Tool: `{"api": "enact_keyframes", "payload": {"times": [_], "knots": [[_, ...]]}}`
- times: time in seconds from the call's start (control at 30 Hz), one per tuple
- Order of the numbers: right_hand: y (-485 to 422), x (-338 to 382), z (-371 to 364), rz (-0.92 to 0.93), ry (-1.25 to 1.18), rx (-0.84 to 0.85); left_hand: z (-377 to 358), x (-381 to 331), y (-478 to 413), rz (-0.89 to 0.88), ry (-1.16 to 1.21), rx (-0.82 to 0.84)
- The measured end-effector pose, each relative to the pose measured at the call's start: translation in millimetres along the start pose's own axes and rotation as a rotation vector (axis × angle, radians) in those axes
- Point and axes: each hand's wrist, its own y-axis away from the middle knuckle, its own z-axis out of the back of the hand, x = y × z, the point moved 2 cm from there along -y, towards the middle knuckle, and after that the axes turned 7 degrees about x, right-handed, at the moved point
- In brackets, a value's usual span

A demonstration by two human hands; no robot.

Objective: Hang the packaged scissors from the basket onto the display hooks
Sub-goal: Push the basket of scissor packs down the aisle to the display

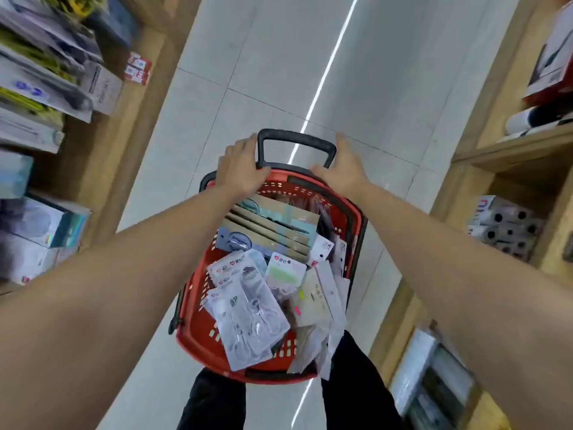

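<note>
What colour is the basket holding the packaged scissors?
The basket is red, its handle black; head view.

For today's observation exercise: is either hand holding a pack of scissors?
No, the left hand and right hand rest on the basket; the scissors packs lie inside.

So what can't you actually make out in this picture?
All head view:
- Display hooks on the left wooden shelving: lost in motion blur.
- Lower packs in the red plastic basket: buried under the clear-packaged scissors.
- Pack labels: too small.
- Basket's far rim: covered by the left hand and right hand.
</note>
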Motion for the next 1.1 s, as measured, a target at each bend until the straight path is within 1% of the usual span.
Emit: {"api": "enact_keyframes", "payload": {"times": [0.07,0.1,0.13,0.2,0.27,0.4,0.47,0.53,0.57,0.63,0.7,0.77,0.87,1.0,1.1], "knots": [[-13,-5,1,-0.043,-0.096,0.018,-9,-5,-14,0.026,-0.015,0.049],[-17,-7,2,-0.053,-0.138,0.018,-12,-4,-19,0.052,0.019,0.066],[-18,-8,2,-0.068,-0.167,0.015,-12,-6,-19,0.077,0.078,0.086],[-18,-7,8,-0.088,-0.284,0.004,-10,-4,-18,0.095,0.215,0.074],[-11,-1,19,-0.080,-0.381,-0.014,4,-4,-10,0.059,0.303,0.043],[32,29,45,0.021,-0.420,-0.052,46,-16,30,-0.028,0.500,-0.019],[69,51,56,0.072,-0.469,-0.049,71,-25,63,-0.083,0.615,0.000],[109,72,64,0.103,-0.518,-0.003,97,-35,99,-0.165,0.714,0.047],[131,81,66,0.123,-0.501,0.020,109,-39,117,-0.200,0.746,0.064],[172,94,69,0.168,-0.415,0.067,132,-47,149,-0.251,0.749,0.105],[223,109,68,0.204,-0.339,0.101,154,-53,190,-0.317,0.674,0.169],[276,121,61,0.203,-0.283,0.104,169,-54,234,-0.381,0.585,0.265],[354,138,42,0.216,-0.177,0.119,181,-52,302,-0.453,0.513,0.401],[436,145,-5,0.167,-0.047,0.190,174,-38,389,-0.494,0.430,0.610],[491,135,-47,0.153,0.007,0.226,144,-10,443,-0.491,0.387,0.697]]}}
